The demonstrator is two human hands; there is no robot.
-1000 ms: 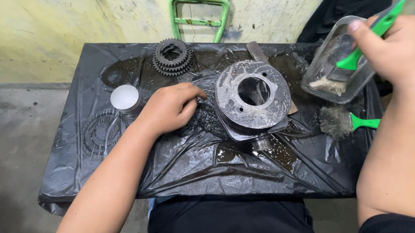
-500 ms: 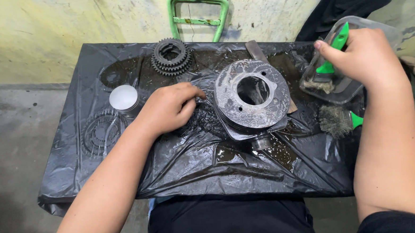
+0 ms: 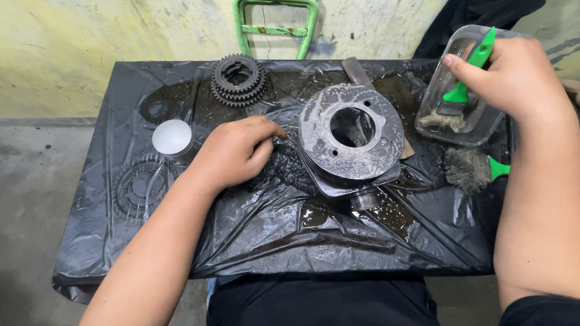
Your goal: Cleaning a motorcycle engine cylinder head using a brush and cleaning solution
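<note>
On the desk [image 3: 275, 250], wrapped in wet black plastic, the left hand [image 3: 233, 153] rests loosely curled, grasping nothing, fingertips just beside the finned metal cylinder [image 3: 350, 143] at the middle; a second brush [image 3: 472, 168] lies right of the cylinder; the right hand [image 3: 510, 78] grips a green-handled brush [image 3: 462, 94], bristles inside a clear plastic tub [image 3: 435, 86]; farther back sit a round silver cap [image 3: 172, 137] and a gear cluster [image 3: 236, 78].

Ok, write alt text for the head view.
A person's right hand holds a green brush in a clear tub while the left hand rests beside a finned cylinder on an oily black sheet. A gear, a piston and a second brush lie around it.
</note>
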